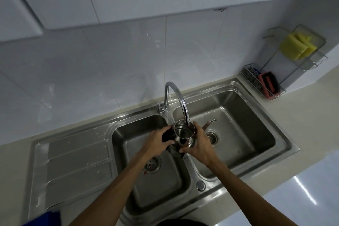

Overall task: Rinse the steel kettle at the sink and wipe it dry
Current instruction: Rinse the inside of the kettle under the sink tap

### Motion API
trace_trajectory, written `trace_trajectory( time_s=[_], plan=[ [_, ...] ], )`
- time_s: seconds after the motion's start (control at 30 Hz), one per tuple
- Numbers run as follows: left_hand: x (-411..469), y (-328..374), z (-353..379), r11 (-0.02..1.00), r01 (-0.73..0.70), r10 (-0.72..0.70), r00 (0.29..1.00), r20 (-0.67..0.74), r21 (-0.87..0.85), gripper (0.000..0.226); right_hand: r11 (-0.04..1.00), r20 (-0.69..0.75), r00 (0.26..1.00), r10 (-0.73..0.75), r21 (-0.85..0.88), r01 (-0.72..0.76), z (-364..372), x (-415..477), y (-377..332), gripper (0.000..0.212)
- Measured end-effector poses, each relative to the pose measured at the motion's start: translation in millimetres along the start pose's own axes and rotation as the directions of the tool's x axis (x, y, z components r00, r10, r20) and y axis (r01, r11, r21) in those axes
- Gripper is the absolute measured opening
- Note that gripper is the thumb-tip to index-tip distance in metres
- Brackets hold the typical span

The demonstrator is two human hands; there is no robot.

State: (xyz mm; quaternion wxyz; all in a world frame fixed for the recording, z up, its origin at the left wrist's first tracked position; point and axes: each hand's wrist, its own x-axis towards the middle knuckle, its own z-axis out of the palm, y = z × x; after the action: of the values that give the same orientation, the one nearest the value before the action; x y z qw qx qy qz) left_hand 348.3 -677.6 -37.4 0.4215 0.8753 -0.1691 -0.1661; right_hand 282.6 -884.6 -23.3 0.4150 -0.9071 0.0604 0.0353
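Note:
The steel kettle [183, 135] is held over the divider of the double sink [256, 101], its open mouth right under the tip of the curved tap [180, 101]. Its spout [209, 123] points right, over the right basin. My left hand [158, 140] grips the black handle on the kettle's left side. My right hand [198, 143] wraps the kettle's right side and bottom. I cannot tell whether water is running.
A wire rack [293, 64] at the back right holds yellow sponges [297, 46], a red and black scrubber [268, 83] and steel wool. The draining board [77, 161] lies left of the basins. A blue cloth [44, 219] shows at the bottom left edge.

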Motion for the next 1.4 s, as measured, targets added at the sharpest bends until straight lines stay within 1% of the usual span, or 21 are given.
trace_trajectory(
  time_s=[0.07,0.17,0.23,0.27,0.33,0.4,0.43,0.5,0.57,0.67,0.7,0.77,0.9,0.97,1.07,1.2,1.4],
  plan=[
    [0.2,-0.7,-1.7,0.999,0.009,-0.008,1.0,0.028,-0.037,0.069,1.0,0.003,1.0,-0.003,-0.016,0.003,0.3,1.7,-0.6,0.13],
    [3.2,4.7,-11.1,0.99,0.034,-0.026,0.998,0.061,-0.14,0.059,1.0,0.012,1.0,-0.01,-0.018,0.011,2.1,3.5,-2.5,0.12],
    [12.5,7.0,-20.4,0.982,0.043,-0.042,0.999,0.008,-0.182,0.049,1.0,0.012,1.0,-0.01,-0.008,0.01,3.3,4.1,-2.9,0.118],
    [19.2,6.6,-26.2,0.987,0.036,-0.042,0.999,-0.035,-0.159,0.045,1.0,0.015,1.0,-0.01,-0.002,0.01,3.7,3.9,-3.3,0.118],
    [37.9,3.6,-37.5,1.0,0.005,-0.007,0.997,-0.077,-0.021,0.049,1.0,0.022,1.0,-0.017,0.009,0.017,3.4,3.3,-3.6,0.116],
    [57.9,0.4,-46.9,0.975,-0.024,0.025,1.0,-0.006,0.222,0.059,1.0,0.019,1.0,-0.02,0.017,0.02,1.8,4.1,-3.3,0.116],
    [67.3,-2.5,-49.9,0.933,-0.051,0.037,0.998,0.047,0.356,0.062,1.0,0.017,1.0,-0.021,0.017,0.02,1.1,4.4,-2.5,0.116],
    [82.4,-9.9,-55.2,0.826,-0.129,0.064,0.989,0.137,0.549,0.066,1.0,0.02,1.0,-0.017,0.009,0.017,-1.0,4.1,-2.2,0.116],
    [92.1,-18.1,-61.1,0.721,-0.197,0.074,0.975,0.209,0.664,0.069,1.0,0.031,0.999,-0.014,0.003,0.014,-2.8,3.8,-2.5,0.116],
    [98.0,-27.1,-66.8,0.596,-0.263,0.067,0.958,0.279,0.759,0.074,1.0,0.022,1.0,-0.002,0.002,0.002,-3.9,4.2,-2.1,0.117],
    [98.9,-30.0,-67.0,0.568,-0.271,0.065,0.956,0.286,0.777,0.076,1.0,0.017,1.0,0.002,-0.002,-0.002,-3.6,4.4,-1.9,0.118],
    [99.5,-34.2,-66.2,0.546,-0.266,0.058,0.958,0.28,0.795,0.081,1.0,0.018,1.0,0.001,-0.01,-0.001,-3.0,4.4,-1.9,0.117],
    [101.1,-37.9,-62.8,0.55,-0.195,0.008,0.974,0.228,0.812,0.091,1.0,0.026,1.0,0.002,0.015,-0.002,-4.2,3.9,-2.0,0.116],
    [104.0,-37.7,-63.3,0.548,-0.147,-0.041,0.979,0.202,0.824,0.093,1.0,0.039,0.999,0.002,0.026,-0.003,-5.2,3.9,-1.9,0.115],
    [110.8,-38.0,-68.5,0.526,-0.095,-0.111,0.978,0.178,0.845,0.092,1.0,0.048,0.999,0.004,0.03,-0.005,-6.8,4.1,-1.8,0.112],
    [119.4,-38.8,-75.2,0.536,-0.049,-0.19,0.966,0.177,0.843,0.091,1.0,0.052,0.999,0.009,0.024,-0.01,-7.1,5.3,-2.2,0.112],
    [125.1,-42.6,-81.7,0.548,-0.01,-0.255,0.95,0.179,0.836,0.086,1.0,0.048,0.999,0.007,0.019,-0.008,-6.0,5.4,-3.6,0.112]
  ],
)
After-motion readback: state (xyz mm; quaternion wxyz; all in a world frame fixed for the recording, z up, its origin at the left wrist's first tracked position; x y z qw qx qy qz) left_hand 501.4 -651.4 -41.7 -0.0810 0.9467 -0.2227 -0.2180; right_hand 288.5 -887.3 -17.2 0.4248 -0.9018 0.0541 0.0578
